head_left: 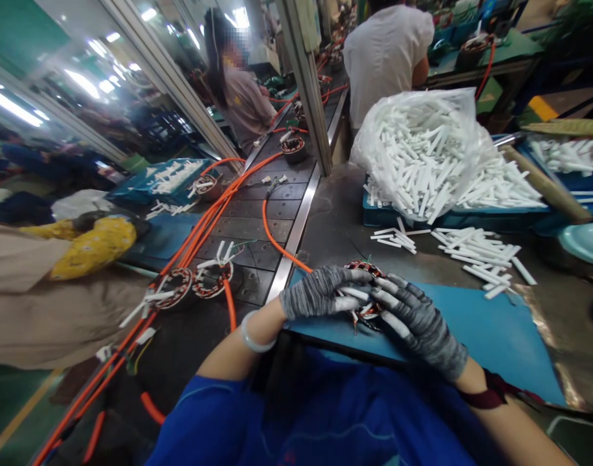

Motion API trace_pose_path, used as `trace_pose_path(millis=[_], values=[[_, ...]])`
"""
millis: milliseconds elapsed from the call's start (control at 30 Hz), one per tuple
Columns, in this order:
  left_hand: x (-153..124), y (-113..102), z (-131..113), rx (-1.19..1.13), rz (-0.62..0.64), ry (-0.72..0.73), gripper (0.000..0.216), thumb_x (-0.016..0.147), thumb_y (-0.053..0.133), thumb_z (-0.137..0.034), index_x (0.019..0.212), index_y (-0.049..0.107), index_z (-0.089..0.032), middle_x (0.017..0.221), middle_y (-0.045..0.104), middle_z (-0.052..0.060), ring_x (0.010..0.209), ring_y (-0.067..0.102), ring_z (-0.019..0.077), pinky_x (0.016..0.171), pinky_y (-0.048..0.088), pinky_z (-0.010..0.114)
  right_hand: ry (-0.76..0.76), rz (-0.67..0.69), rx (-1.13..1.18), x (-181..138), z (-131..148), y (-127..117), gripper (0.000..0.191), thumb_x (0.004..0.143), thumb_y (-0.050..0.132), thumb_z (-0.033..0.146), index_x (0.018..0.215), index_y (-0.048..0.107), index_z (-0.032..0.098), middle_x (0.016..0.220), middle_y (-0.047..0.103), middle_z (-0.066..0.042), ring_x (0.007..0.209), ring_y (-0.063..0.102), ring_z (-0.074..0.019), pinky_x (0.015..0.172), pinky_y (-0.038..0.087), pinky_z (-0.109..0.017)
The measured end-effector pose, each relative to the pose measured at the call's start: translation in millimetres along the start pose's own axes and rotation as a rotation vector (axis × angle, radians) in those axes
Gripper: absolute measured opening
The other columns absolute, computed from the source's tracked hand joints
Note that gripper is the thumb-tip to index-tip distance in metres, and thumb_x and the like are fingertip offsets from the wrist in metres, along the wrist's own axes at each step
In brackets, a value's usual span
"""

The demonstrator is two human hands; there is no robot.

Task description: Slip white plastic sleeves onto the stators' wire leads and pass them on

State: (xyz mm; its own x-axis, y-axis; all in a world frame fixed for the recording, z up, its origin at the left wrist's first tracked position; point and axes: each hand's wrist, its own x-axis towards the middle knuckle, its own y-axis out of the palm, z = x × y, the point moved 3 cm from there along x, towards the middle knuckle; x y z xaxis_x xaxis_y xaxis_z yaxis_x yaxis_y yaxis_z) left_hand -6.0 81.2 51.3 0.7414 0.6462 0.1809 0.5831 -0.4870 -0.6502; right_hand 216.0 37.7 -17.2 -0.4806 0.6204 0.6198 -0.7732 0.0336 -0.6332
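Observation:
In front of me, a motor stator (364,266) with copper windings lies on the blue mat (485,343), partly hidden by my gloved fingers. My left hand (320,292), in a grey knitted glove with whitish fingertips, closes around its left side. On the opposite side, my right hand (417,317) has its fingers curled over the stator's rim. A white tube (353,293) shows between the hands, with loose wires below it. An orange cable sleeve (281,249) runs from behind my left hand towards the conveyor.
Beyond the mat are loose white tubes (481,252) and a plastic bag of tubes (423,155) in a blue tray. The conveyor (248,226) at left carries stators (213,279) and orange cables. A co-worker's yellow sleeve (95,246) is across it; a metal post (306,84) rises ahead.

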Motion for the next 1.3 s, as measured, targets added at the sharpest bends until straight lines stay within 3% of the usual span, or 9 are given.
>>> trace_pose_path(millis=[100,267,433,533,633,900,1067,1200,1300], values=[[-7.4,11.1,11.2,0.208,0.031,-0.019,0.038,0.104,0.054,-0.036,0.133,0.066,-0.015,0.125,0.075,0.014,0.118,0.07,0.0236,0.109,0.051,0.04,0.018,0.073,0.119,4.5,-7.8,-0.8,0.052,0.101,0.053,0.018,0.151,0.052,0.034,0.148,0.064,-0.005,0.147,0.049,-0.0243,0.117,0.048,-0.048],[-6.0,23.3,9.1,0.6,-0.013,-0.098,0.033,0.107,0.048,-0.035,0.127,0.07,-0.02,0.119,0.077,0.007,0.117,0.069,0.0219,0.126,0.031,0.054,0.304,0.091,0.418,18.4,-18.3,-1.0,0.035,0.102,0.054,0.037,0.133,0.069,0.032,0.123,0.077,-0.007,0.112,0.072,-0.0249,0.103,0.058,-0.045],[-9.8,21.8,-7.8,0.863,-0.03,-0.045,0.034,0.107,0.048,-0.04,0.125,0.072,-0.024,0.096,0.076,0.006,0.101,0.069,0.0235,0.111,0.044,0.053,0.555,0.137,0.712,14.3,-14.9,-4.4,0.035,0.092,0.071,0.049,0.123,0.077,0.033,0.117,0.079,-0.003,0.104,0.074,-0.0249,0.094,0.06,-0.04],[-13.2,24.3,-8.4,0.798,0.071,-0.082,0.041,0.109,0.039,-0.042,0.125,0.071,-0.024,0.103,0.074,0.008,0.097,0.067,0.0236,0.099,0.047,0.047,0.617,0.208,0.805,10.8,-10.6,-10.3,0.04,0.088,0.076,0.051,0.123,0.077,0.033,0.115,0.08,-0.003,0.103,0.075,-0.0248,0.091,0.061,-0.039],[-12.9,29.9,-5.8,0.609,0.209,-0.092,0.048,0.111,0.03,-0.042,0.125,0.071,-0.021,0.115,0.072,0.01,0.105,0.065,0.0236,0.099,0.046,0.043,0.643,0.226,0.753,15.0,-7.2,-15.8,0.041,0.085,0.077,0.055,0.118,0.08,0.032,0.101,0.082,-0.003,0.09,0.075,-0.0229,0.082,0.06,-0.036],[-16.5,37.1,5.6,0.509,0.206,-0.162,0.049,0.108,0.035,-0.047,0.117,0.07,-0.016,0.108,0.073,0.012,0.101,0.065,0.0271,0.094,0.048,0.043,0.567,0.172,0.341,38.6,8.9,-8.6,0.042,0.089,0.07,0.061,0.079,0.082,0.022,0.059,0.066,0.0,0.055,0.055,-0.0127,0.058,0.043,-0.028],[-14.7,33.8,5.4,0.409,0.202,-0.146,0.05,0.108,0.033,-0.047,0.102,0.071,-0.015,0.096,0.071,0.009,0.094,0.064,0.0228,0.089,0.047,0.038,0.565,0.209,0.364,31.9,2.4,-5.4,0.035,0.088,0.074,0.053,0.079,0.079,0.02,0.058,0.063,0.002,0.055,0.053,-0.0111,0.057,0.041,-0.026],[-14.2,27.2,5.2,0.252,0.141,-0.085,0.043,0.108,0.038,-0.043,0.1,0.072,-0.018,0.096,0.073,0.006,0.09,0.063,0.0193,0.088,0.046,0.034,0.55,0.31,0.476,28.4,0.6,-14.5,0.033,0.093,0.069,0.053,0.091,0.079,0.022,0.075,0.075,0.0,0.066,0.064,-0.0148,0.064,0.048,-0.027],[-14.4,29.1,7.6,0.2,0.142,-0.072,0.044,0.108,0.04,-0.044,0.098,0.073,-0.018,0.091,0.073,0.005,0.086,0.064,0.0178,0.084,0.045,0.032,0.535,0.303,0.341,31.4,6.2,-17.0,0.034,0.096,0.064,0.051,0.089,0.079,0.022,0.08,0.077,-0.003,0.072,0.067,-0.0185,0.07,0.05,-0.032]])
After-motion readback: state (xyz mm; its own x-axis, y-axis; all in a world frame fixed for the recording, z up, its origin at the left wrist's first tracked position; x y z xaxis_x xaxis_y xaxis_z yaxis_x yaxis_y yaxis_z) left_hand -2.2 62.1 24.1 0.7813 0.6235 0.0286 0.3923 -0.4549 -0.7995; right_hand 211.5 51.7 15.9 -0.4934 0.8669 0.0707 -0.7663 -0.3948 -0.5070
